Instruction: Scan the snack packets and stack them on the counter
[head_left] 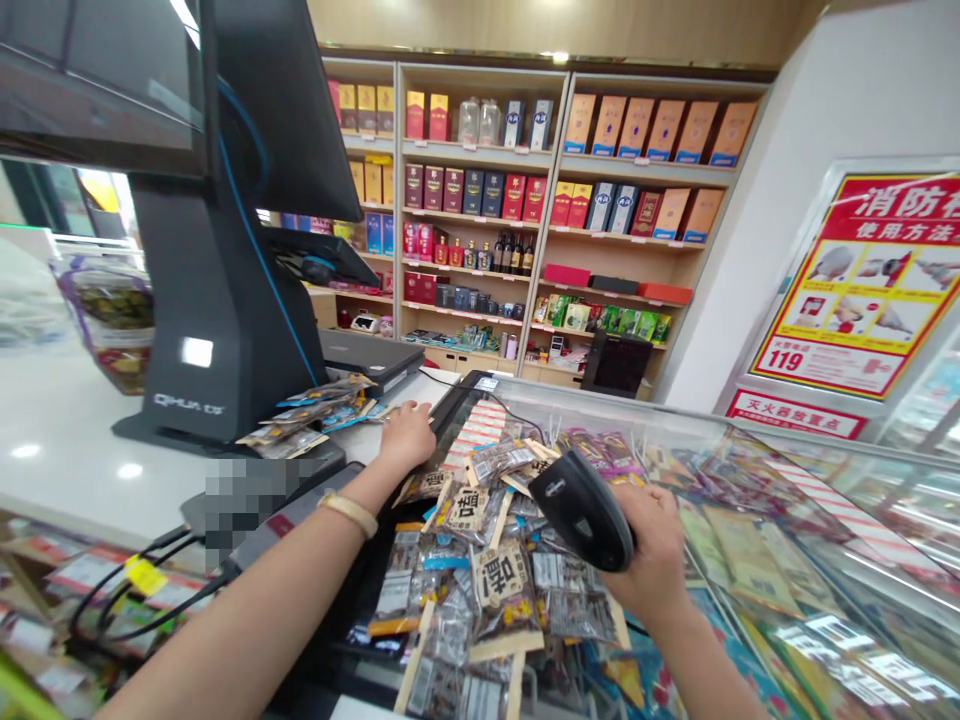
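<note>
A black handheld barcode scanner (585, 512) is gripped in my right hand (654, 545), held over a pile of small snack packets (506, 590) with cream, brown and clear wrapping. The scanner's head points left, above the packets. My left hand (409, 436) is stretched forward over the counter, at the edge of a smaller stack of similar packets (315, 412). Its fingers are apart and partly turned away; I see nothing held in them. A pale bangle (351, 512) circles the left wrist.
A black checkout terminal (225, 290) stands on the white counter (67, 430) at left, with cables (112, 600) below. To the right is a glass display case (750, 520) of packaged snacks. Shelves of boxed bottles (472, 195) line the back wall.
</note>
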